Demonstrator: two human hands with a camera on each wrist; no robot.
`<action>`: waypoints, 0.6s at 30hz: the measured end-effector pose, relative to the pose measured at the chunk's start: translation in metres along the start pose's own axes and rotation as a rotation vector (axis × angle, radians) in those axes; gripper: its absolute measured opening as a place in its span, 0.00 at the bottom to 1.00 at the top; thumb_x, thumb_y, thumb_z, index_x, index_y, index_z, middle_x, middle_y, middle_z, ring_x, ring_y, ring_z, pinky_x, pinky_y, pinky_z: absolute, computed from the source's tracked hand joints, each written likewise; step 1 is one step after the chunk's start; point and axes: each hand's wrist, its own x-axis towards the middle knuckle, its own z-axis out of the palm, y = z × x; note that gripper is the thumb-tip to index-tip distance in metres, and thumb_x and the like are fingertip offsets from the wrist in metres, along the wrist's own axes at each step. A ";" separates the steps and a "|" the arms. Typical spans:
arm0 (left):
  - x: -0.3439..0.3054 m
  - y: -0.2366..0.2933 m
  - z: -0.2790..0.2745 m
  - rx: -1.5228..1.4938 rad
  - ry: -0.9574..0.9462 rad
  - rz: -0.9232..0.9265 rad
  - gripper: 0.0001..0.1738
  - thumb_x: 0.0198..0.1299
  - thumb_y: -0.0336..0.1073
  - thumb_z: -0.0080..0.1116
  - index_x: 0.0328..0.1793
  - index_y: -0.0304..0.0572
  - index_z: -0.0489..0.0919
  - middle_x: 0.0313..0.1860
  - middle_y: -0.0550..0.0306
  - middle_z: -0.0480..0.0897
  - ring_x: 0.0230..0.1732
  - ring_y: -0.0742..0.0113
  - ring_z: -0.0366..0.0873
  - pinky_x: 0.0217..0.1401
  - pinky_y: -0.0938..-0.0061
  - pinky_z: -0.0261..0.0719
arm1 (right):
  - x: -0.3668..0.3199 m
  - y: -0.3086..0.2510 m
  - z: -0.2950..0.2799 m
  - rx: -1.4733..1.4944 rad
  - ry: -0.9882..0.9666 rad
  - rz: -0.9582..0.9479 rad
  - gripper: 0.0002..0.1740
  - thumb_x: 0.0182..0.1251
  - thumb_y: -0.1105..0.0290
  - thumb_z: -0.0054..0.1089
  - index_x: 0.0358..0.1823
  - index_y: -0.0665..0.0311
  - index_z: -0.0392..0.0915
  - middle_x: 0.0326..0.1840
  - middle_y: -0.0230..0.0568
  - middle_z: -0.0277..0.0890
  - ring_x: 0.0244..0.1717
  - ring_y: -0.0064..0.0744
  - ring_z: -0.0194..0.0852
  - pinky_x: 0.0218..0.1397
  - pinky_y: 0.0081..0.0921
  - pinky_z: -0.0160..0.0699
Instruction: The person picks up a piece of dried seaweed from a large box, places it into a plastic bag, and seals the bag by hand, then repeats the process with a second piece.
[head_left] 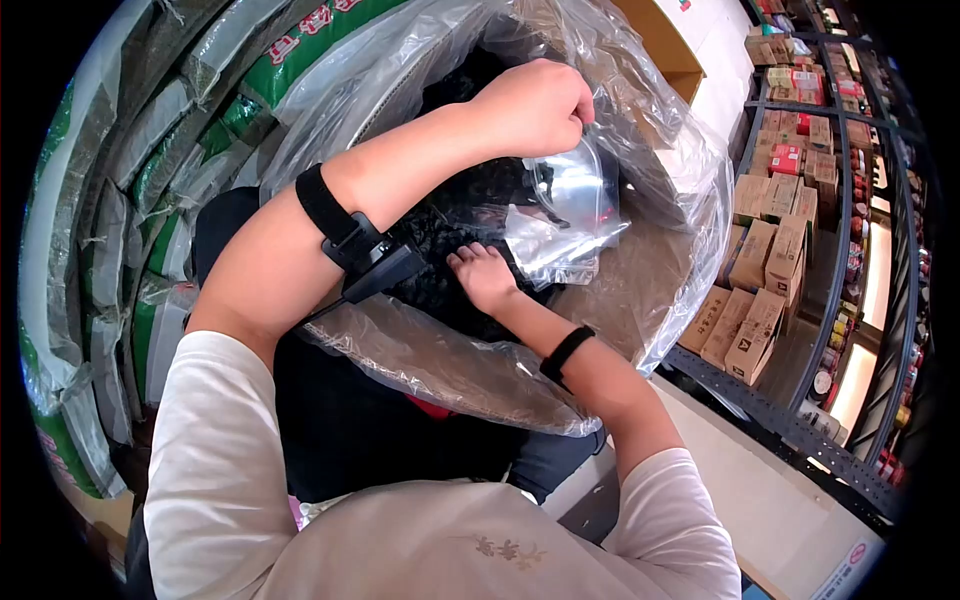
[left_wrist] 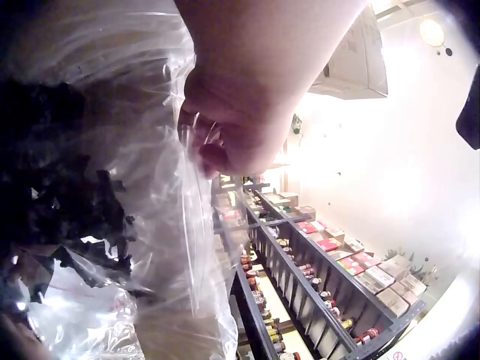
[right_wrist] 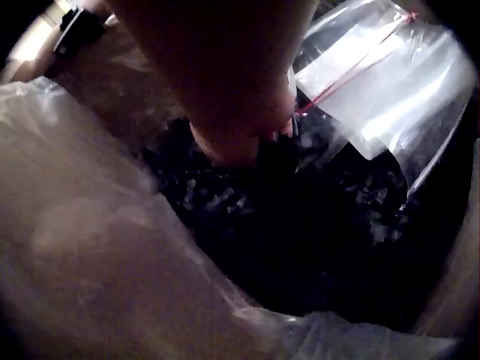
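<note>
Inside the big clear liner [head_left: 430, 362], nearest me, my right hand [head_left: 485, 278] sinks its fingers into the dark dried pieces [head_left: 448, 220]; whether they grasp any I cannot tell. Farther in, above those pieces, my left hand [head_left: 535, 105] pinches the small zip bag [head_left: 565, 230] tightly by its mouth.

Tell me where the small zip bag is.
Head view, right of centre: the small zip bag hangs from the left hand, right beside the right hand, over the dark contents.
</note>
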 end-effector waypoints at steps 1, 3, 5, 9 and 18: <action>0.000 0.001 -0.001 0.000 -0.005 -0.001 0.15 0.48 0.26 0.52 0.40 0.33 0.85 0.42 0.45 0.83 0.43 0.51 0.83 0.48 0.65 0.80 | -0.003 0.001 -0.003 0.244 0.101 -0.026 0.24 0.63 0.59 0.61 0.59 0.58 0.73 0.59 0.43 0.73 0.64 0.48 0.67 0.65 0.44 0.67; 0.004 0.004 0.005 -0.036 0.009 0.014 0.14 0.48 0.26 0.52 0.40 0.33 0.85 0.41 0.45 0.83 0.42 0.51 0.83 0.47 0.65 0.80 | -0.019 0.011 -0.002 0.464 0.180 -0.021 0.23 0.64 0.59 0.59 0.59 0.60 0.73 0.57 0.46 0.73 0.59 0.52 0.71 0.59 0.44 0.74; 0.005 0.005 0.006 -0.022 0.015 0.001 0.14 0.48 0.25 0.51 0.40 0.33 0.85 0.41 0.45 0.83 0.42 0.51 0.82 0.47 0.65 0.80 | -0.027 0.007 0.000 0.550 0.120 -0.013 0.25 0.64 0.57 0.58 0.60 0.62 0.72 0.57 0.47 0.73 0.55 0.53 0.73 0.57 0.42 0.76; 0.004 0.005 0.005 -0.034 0.015 0.005 0.15 0.48 0.25 0.51 0.40 0.33 0.85 0.41 0.45 0.83 0.42 0.51 0.82 0.47 0.65 0.80 | -0.046 -0.009 0.013 0.265 -0.014 0.043 0.35 0.61 0.50 0.60 0.66 0.58 0.68 0.66 0.54 0.62 0.64 0.53 0.64 0.59 0.48 0.72; 0.003 0.005 0.004 -0.045 -0.023 -0.023 0.15 0.48 0.25 0.51 0.40 0.33 0.84 0.42 0.45 0.83 0.43 0.51 0.82 0.48 0.65 0.80 | -0.058 -0.031 0.021 0.083 -0.323 0.254 0.48 0.61 0.46 0.61 0.79 0.43 0.45 0.80 0.56 0.32 0.77 0.62 0.41 0.63 0.67 0.65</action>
